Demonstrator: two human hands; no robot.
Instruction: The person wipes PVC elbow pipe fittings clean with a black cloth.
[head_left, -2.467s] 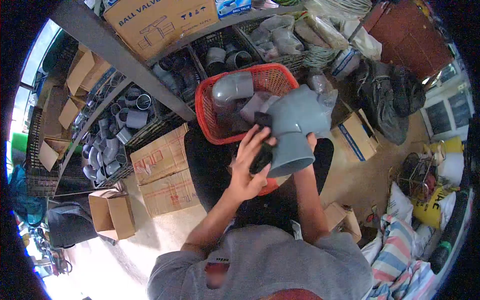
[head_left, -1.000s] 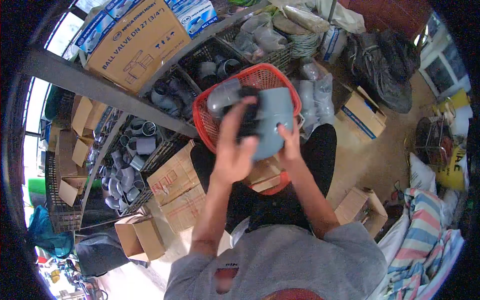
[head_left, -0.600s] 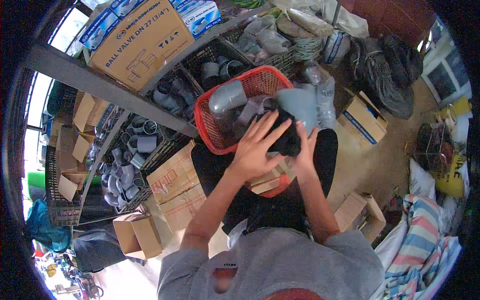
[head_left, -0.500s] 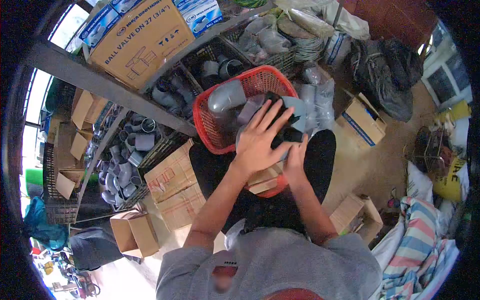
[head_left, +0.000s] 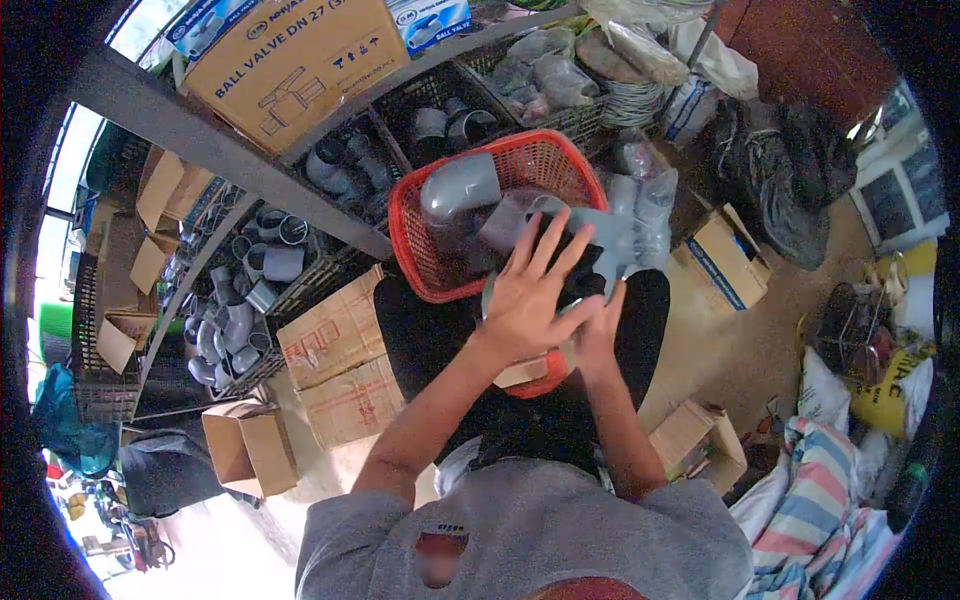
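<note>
Seen from where I stand: a seated person in a grey shirt (head_left: 540,520), forearms forward, dark-clad knees (head_left: 420,330) spread to either side. Beyond, a large carton (head_left: 300,80) lettered "BALL VALVE DN 27". Red basket (head_left: 403,235) in front of the knees, tilted in view, grey pieces inside. Flattened cardboard (head_left: 340,360) on the floor by the person's left knee. Grey-blue fitting (head_left: 615,240) between the two hands, over the basket's near right part; much of it covered, its far right portion showing past the left fingertips. Whether it touches the basket, cannot tell. Left hand (head_left: 525,305) lies across it, back upward, fingers spread wide and pointing away from the body, thumb out toward the other hand. A shiny grey elbow (head_left: 462,190) in the basket, beyond the left hand and apart from it. Right hand (head_left: 599,335) at the fitting's near right side, fingers bent, apparently closed on its edge; finger contact mostly hidden. Dark, cloth-like material (head_left: 584,286) shows beneath the left hand, between thumb and forefinger, against the fitting; palm hidden, so whether that hand grips it or only presses, cannot tell.
</note>
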